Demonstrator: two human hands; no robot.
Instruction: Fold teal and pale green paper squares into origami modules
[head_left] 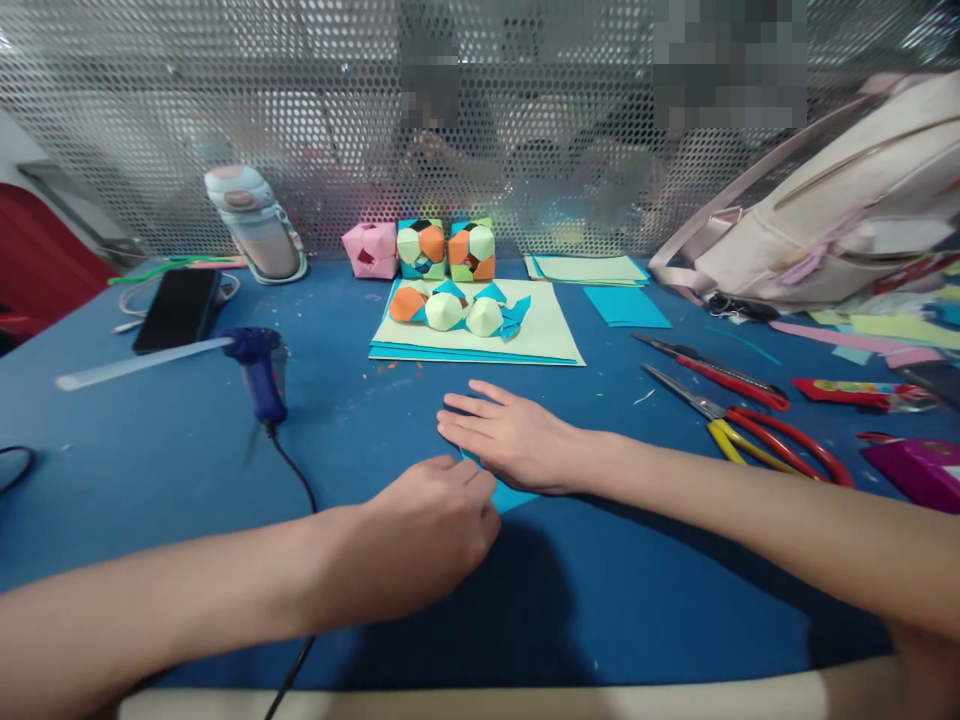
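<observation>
A small piece of blue paper [514,497] lies on the table under both hands, and much of it is covered. My left hand [439,520] is closed at the paper's left side, with its fingers curled down and their tips hidden. Spread flat over the paper's upper part, my right hand [517,440] presses it with fingers stretched to the left. Just beyond are folded paper pieces, one orange [408,304] and two pale green with blue points [484,316], resting on a stack of pale green and blue sheets [525,350].
At left are a blue glue gun [259,370] with its cord, a phone [178,310] and a bottle [255,225]. Finished paper balls [472,250] stand by the perforated metal panel. Scissors [739,425], a cutter [720,375], blue sheets [628,307] and a bag [840,210] are at right.
</observation>
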